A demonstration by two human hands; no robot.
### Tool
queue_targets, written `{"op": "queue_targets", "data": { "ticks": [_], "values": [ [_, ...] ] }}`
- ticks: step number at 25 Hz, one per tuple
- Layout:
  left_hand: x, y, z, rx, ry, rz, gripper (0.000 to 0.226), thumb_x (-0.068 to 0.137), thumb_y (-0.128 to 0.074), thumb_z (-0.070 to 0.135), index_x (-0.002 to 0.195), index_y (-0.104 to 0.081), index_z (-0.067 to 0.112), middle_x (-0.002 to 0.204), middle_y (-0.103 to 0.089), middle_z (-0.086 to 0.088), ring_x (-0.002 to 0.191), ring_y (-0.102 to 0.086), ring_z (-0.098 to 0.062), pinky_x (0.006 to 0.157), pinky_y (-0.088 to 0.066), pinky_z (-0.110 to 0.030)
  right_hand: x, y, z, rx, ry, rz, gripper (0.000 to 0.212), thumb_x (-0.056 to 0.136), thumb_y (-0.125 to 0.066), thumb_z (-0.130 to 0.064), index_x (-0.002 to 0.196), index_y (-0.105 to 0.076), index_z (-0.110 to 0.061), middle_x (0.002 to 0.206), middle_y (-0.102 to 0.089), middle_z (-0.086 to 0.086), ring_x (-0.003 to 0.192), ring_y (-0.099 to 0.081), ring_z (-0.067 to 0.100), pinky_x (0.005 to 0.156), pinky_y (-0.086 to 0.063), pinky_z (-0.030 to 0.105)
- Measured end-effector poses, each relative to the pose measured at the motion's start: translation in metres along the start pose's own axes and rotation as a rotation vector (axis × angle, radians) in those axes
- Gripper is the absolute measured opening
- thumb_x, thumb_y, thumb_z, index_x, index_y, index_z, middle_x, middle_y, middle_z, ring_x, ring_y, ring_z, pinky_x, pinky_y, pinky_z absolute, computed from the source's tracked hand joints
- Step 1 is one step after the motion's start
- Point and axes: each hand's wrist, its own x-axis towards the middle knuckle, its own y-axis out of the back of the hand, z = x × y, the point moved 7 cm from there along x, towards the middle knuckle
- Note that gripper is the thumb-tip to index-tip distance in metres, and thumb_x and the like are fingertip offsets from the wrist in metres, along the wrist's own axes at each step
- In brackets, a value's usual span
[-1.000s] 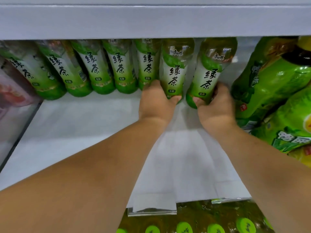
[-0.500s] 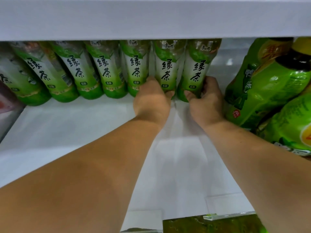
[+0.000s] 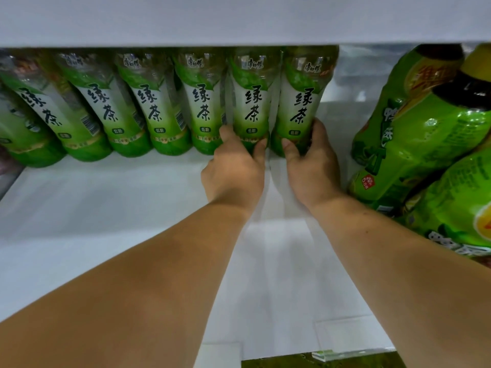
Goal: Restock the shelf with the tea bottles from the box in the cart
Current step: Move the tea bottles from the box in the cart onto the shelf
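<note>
Several green tea bottles stand in a row at the back of a white shelf (image 3: 106, 208). My left hand (image 3: 235, 168) grips the base of one tea bottle (image 3: 252, 102), second from the right end of the row. My right hand (image 3: 310, 166) grips the base of the rightmost tea bottle (image 3: 303, 99). Both bottles stand upright on the shelf, in line with the others and touching their neighbours. The box and the cart are out of view.
Large green bottles (image 3: 425, 128) of another drink crowd the shelf's right side, close to my right forearm. The shelf above (image 3: 239, 19) hangs low over the bottle tops. Bare shelf surface lies in front of the row. A lower shelf shows at the bottom edge.
Both hands have pushed their bottles farther back and upright, so they now line up with the row. The view has moved closer to the shelf.
</note>
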Motion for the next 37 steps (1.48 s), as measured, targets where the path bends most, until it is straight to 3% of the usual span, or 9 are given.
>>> {"op": "queue_targets", "data": {
  "ticks": [5,8,14,16,20,25,30,33,37],
  "values": [
    [0.003,-0.002,-0.001,-0.039,0.013,-0.006,0.051,0.096,-0.055,0.056,0.131,-0.043,0.021,0.107,-0.070,-0.002,0.102,-0.066,-0.034,0.073,-0.037,-0.034,0.002,0.000,0.002,-0.036,-0.025,0.002,0.051,0.093,-0.066,-0.033,0.139,-0.049,-0.018,0.124,-0.068,0.001,0.112,-0.063,0.021,0.086,-0.048,0.026],
    [0.004,-0.002,-0.005,-0.070,0.012,-0.007,0.053,0.095,-0.056,0.057,0.134,-0.045,0.022,0.104,-0.072,-0.002,0.104,-0.065,-0.033,0.076,-0.043,-0.036,0.001,0.005,0.004,-0.010,-0.060,0.047,0.042,0.090,-0.071,-0.032,0.126,-0.058,-0.015,0.109,-0.069,-0.002,0.102,-0.065,0.019,0.078,-0.044,0.020],
    [0.004,0.001,-0.009,-0.136,0.022,-0.001,0.046,0.096,-0.059,0.049,0.132,-0.049,0.021,0.104,-0.072,-0.002,0.102,-0.065,-0.033,0.076,-0.045,-0.038,-0.002,0.005,-0.001,0.015,-0.027,0.025,0.033,0.091,-0.071,-0.028,0.122,-0.064,-0.018,0.095,-0.066,-0.011,0.088,-0.062,0.007,0.064,-0.038,-0.002],
    [0.003,0.002,-0.009,-0.137,0.020,-0.013,0.045,0.097,-0.058,0.048,0.131,-0.048,0.021,0.105,-0.072,-0.001,0.102,-0.065,-0.032,0.074,-0.042,-0.036,-0.003,0.005,-0.002,-0.012,-0.027,0.024,0.035,0.091,-0.070,-0.029,0.123,-0.063,-0.018,0.097,-0.065,-0.011,0.089,-0.062,0.008,0.066,-0.040,0.000],
    [-0.004,0.007,-0.007,-0.178,-0.035,-0.063,0.041,0.097,-0.056,0.041,0.130,-0.049,0.016,0.106,-0.071,-0.004,0.100,-0.065,-0.032,0.073,-0.042,-0.033,-0.002,0.006,-0.004,-0.039,-0.110,-0.020,0.045,0.094,-0.067,-0.034,0.134,-0.056,-0.019,0.118,-0.068,-0.002,0.107,-0.064,0.016,0.085,-0.046,0.021],
    [-0.019,0.018,-0.007,-0.320,-0.140,-0.264,0.043,0.100,-0.054,0.038,0.136,-0.049,0.016,0.131,-0.060,-0.005,0.111,-0.062,-0.028,0.090,-0.050,-0.037,-0.012,0.015,-0.005,-0.005,-0.333,-0.084,0.066,0.096,-0.058,-0.050,0.150,-0.038,-0.019,0.143,-0.054,0.002,0.126,-0.053,0.024,0.106,-0.042,0.035],
    [-0.049,0.042,-0.028,-0.374,-0.110,-0.466,0.052,0.101,-0.048,0.049,0.148,-0.043,0.026,0.147,-0.049,0.005,0.130,-0.051,-0.015,0.113,-0.040,-0.039,-0.057,0.028,-0.028,0.130,-0.408,-0.072,0.038,0.100,-0.057,-0.037,0.133,-0.058,-0.018,0.113,-0.060,-0.003,0.103,-0.057,0.016,0.080,-0.042,0.020],
    [-0.061,0.064,-0.040,-0.407,0.018,-0.498,0.052,0.103,-0.045,0.049,0.149,-0.043,0.025,0.149,-0.049,0.001,0.131,-0.049,-0.016,0.112,-0.036,-0.032,-0.094,0.038,-0.038,0.183,-0.459,-0.080,0.037,0.098,-0.059,-0.039,0.131,-0.059,-0.022,0.110,-0.063,-0.007,0.101,-0.059,0.012,0.081,-0.043,0.022],
    [-0.097,0.093,-0.046,-0.370,0.036,-0.610,0.054,0.103,-0.045,0.050,0.148,-0.042,0.022,0.145,-0.051,0.000,0.129,-0.050,-0.019,0.108,-0.038,-0.033,-0.152,0.056,-0.059,0.154,-0.507,-0.143,0.033,0.099,-0.059,-0.033,0.130,-0.056,-0.022,0.104,-0.059,-0.008,0.081,-0.053,-0.004,0.071,-0.043,0.007]
  ]
}}
